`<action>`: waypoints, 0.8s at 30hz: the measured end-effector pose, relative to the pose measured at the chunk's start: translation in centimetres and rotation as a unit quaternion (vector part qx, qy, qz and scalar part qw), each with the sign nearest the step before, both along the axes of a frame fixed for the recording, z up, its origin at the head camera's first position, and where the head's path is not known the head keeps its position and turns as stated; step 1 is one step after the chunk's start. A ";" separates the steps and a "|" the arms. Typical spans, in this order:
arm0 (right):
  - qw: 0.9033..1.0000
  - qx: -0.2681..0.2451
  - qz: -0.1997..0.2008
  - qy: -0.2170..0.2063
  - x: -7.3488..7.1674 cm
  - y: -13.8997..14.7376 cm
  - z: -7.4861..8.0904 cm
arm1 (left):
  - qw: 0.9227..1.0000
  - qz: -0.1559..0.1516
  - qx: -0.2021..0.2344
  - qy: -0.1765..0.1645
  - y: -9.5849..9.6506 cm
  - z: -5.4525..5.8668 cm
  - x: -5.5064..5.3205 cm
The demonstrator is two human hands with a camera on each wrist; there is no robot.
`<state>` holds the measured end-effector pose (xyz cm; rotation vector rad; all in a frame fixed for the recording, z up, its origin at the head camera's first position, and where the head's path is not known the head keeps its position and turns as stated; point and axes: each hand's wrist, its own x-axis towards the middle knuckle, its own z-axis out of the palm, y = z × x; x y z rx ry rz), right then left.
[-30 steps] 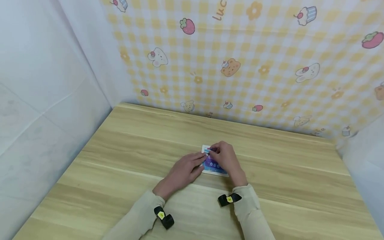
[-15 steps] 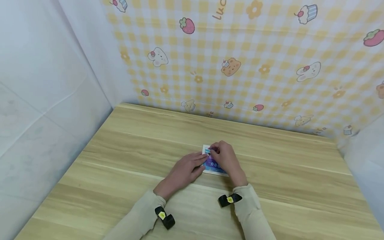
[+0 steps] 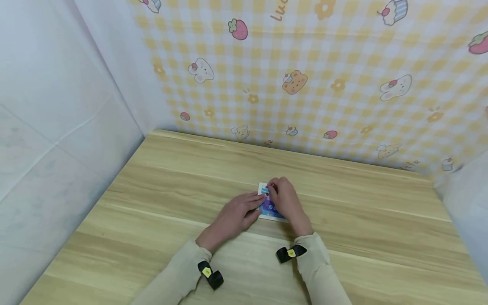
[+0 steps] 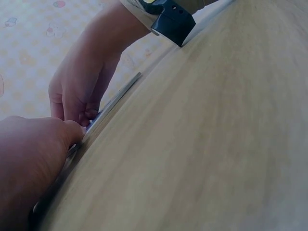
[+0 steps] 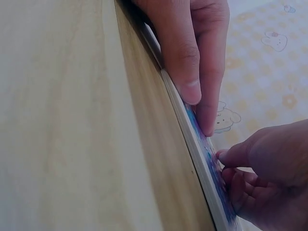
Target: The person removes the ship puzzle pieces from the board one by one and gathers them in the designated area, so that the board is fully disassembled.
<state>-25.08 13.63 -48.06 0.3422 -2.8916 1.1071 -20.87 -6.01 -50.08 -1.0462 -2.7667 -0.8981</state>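
In the head view, the printed board [image 3: 270, 213], white-edged with blue and purple artwork, lies on the wood-grain surface [image 3: 152, 203] beneath both hands. The left hand [image 3: 237, 212] has its fingers stretched forward, their tips resting on the near-left part of the board, so its grip is relaxed. The right hand [image 3: 287, 203] sits over the board's right part, thumb and fingers curled in toward the printed face; whether its grip pinches anything there cannot be told. A black wrist camera [image 3: 211, 275] with a yellow label is strapped behind the left grip, and another black wrist camera [image 3: 291, 253] behind the right one. Beige sleeves [image 3: 171, 275] cover both forearms. Beyond the grips rises a yellow-checked backdrop cloth [image 3: 263, 55] with cakes, strawberries and animal heads.

In the left wrist view, the board shows as a thin edge running past the left thumb, and the right hand's fingers reach down to it just beyond.

In the right wrist view, the left thumb and a straight finger touch the board's top face, while the right thumb and bent fingers meet near the same face a little farther along, apart from the left grip.
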 end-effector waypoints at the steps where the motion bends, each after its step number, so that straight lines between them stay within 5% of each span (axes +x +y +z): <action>1: 1.000 0.000 -0.001 0.000 0.0 0.0 0.0 | 1.000 0.000 0.000 -0.001 0.0 0.0 0.0; 24: 0.995 -0.086 -0.016 -0.051 0.3 0.7 0.2 | 1.000 -0.003 -0.002 -0.020 -0.1 -0.2 -0.2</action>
